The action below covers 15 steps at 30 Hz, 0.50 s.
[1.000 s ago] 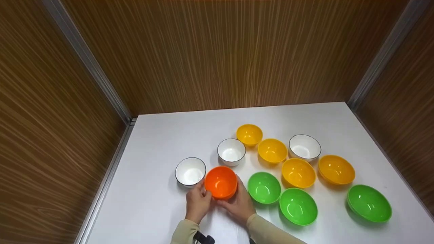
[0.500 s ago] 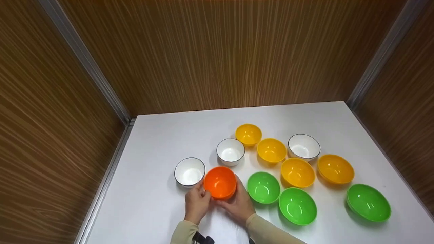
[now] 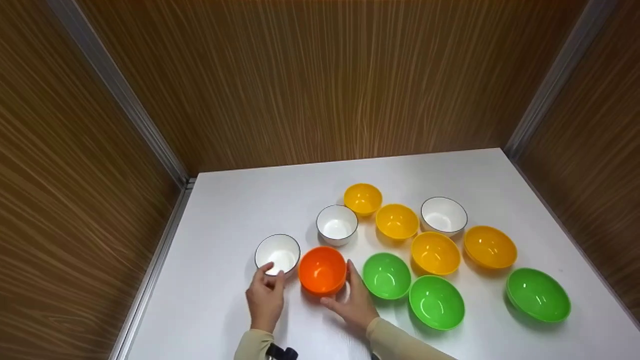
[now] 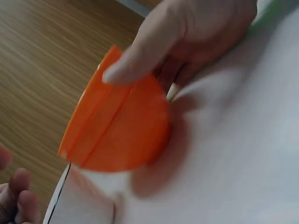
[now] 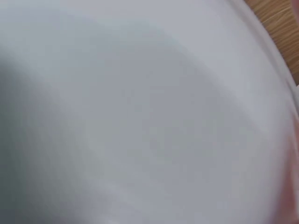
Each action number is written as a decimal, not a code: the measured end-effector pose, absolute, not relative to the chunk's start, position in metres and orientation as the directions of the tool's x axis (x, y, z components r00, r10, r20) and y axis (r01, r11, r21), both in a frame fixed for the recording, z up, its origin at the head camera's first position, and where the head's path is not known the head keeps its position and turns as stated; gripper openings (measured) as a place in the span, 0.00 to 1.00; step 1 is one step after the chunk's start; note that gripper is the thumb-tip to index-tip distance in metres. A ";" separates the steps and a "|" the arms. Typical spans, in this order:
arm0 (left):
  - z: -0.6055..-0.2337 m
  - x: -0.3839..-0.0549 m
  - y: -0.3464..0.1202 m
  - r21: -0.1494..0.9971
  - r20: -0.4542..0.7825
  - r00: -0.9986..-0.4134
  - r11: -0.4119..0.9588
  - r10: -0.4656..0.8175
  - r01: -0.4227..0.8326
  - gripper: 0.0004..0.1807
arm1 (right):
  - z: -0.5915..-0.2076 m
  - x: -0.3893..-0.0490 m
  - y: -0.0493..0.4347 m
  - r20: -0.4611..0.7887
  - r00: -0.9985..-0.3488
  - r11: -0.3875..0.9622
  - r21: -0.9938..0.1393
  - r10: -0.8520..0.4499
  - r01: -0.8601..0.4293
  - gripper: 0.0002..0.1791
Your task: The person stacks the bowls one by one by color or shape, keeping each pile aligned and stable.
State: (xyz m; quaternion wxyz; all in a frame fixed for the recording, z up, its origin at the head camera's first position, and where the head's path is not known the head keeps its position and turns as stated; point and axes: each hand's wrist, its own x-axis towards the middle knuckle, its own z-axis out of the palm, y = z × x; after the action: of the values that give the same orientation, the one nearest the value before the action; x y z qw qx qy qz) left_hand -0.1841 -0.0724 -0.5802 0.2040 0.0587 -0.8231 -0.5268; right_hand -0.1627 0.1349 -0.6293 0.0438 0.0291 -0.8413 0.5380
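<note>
An orange bowl [image 3: 322, 270] stands upright near the front of the white table. My right hand [image 3: 356, 302] holds its right side, thumb at the front and fingers behind. In the left wrist view, that hand's thumb lies against the orange bowl [image 4: 126, 121], whose side shows lines parallel to the rim. My left hand [image 3: 265, 300] is just in front of a white bowl [image 3: 277, 252] with a dark rim. Its thumb and forefinger are spread apart, and the fingertips overlap the near rim in the head view. The right wrist view is mostly blurred white surface.
Behind the orange bowl stands another white bowl [image 3: 337, 224]; a third white bowl [image 3: 443, 215] is farther right. Several yellow bowls, including one [image 3: 435, 253] in the middle, run diagonally. Green bowls [image 3: 386, 276] stand to the right. Wood-grain panels [image 3: 320, 80] enclose the table [image 3: 220, 210].
My left hand has let go of the orange bowl and moved left to the white bowl, its fingers spreading. The right hand stays at the orange bowl. The head view has shifted slightly.
</note>
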 end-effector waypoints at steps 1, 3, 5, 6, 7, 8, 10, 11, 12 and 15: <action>-0.582 -0.186 -0.078 0.884 0.298 -0.892 0.452 -0.340 0.123 0.17 | -0.627 -0.159 0.135 0.090 -0.996 0.420 -0.903 -0.011 -0.087 0.63; -0.585 -0.188 -0.087 0.868 0.321 -0.866 0.485 -0.383 0.107 0.21 | -0.623 -0.151 0.135 0.045 -0.998 0.414 -0.909 -0.036 -0.056 0.62; -0.589 -0.192 -0.095 0.866 0.324 -0.853 0.492 -0.409 0.092 0.27 | -0.619 -0.144 0.136 -0.002 -0.998 0.405 -0.914 -0.068 -0.026 0.61; -0.592 -0.193 -0.099 0.868 0.316 -0.854 0.490 -0.413 0.083 0.31 | -0.617 -0.140 0.138 -0.020 -0.996 0.400 -0.917 -0.083 -0.015 0.61; -0.595 -0.195 -0.101 0.870 0.302 -0.862 0.487 -0.408 0.074 0.36 | -0.614 -0.137 0.139 -0.027 -0.995 0.385 -0.923 -0.097 -0.012 0.60; -0.599 -0.197 -0.104 0.876 0.281 -0.876 0.478 -0.391 0.068 0.41 | -0.612 -0.133 0.141 -0.031 -0.994 0.369 -0.930 -0.107 -0.011 0.58; -0.606 -0.200 -0.108 0.897 0.226 -0.914 0.437 -0.336 0.061 0.51 | -0.606 -0.126 0.145 -0.014 -0.992 0.330 -0.944 -0.124 -0.028 0.55; -0.610 -0.202 -0.110 0.908 0.191 -0.933 0.416 -0.304 0.051 0.55 | -0.603 -0.123 0.147 0.000 -0.992 0.308 -0.951 -0.127 -0.039 0.53; -0.614 -0.203 -0.111 0.918 0.159 -0.949 0.394 -0.271 0.042 0.59 | -0.600 -0.120 0.149 0.018 -0.992 0.287 -0.957 -0.125 -0.054 0.51; -0.624 -0.207 -0.116 0.933 0.076 -0.980 0.360 -0.184 0.004 0.67 | -0.588 -0.113 0.154 0.043 -0.993 0.230 -0.971 -0.114 -0.069 0.45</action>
State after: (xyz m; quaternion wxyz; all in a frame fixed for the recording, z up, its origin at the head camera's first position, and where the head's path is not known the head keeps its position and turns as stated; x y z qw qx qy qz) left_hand -0.2072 -0.1156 -0.6238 0.0838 0.0548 -0.8203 -0.5630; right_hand -0.1133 0.1545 -0.5880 -0.0184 0.0584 -0.7839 0.6178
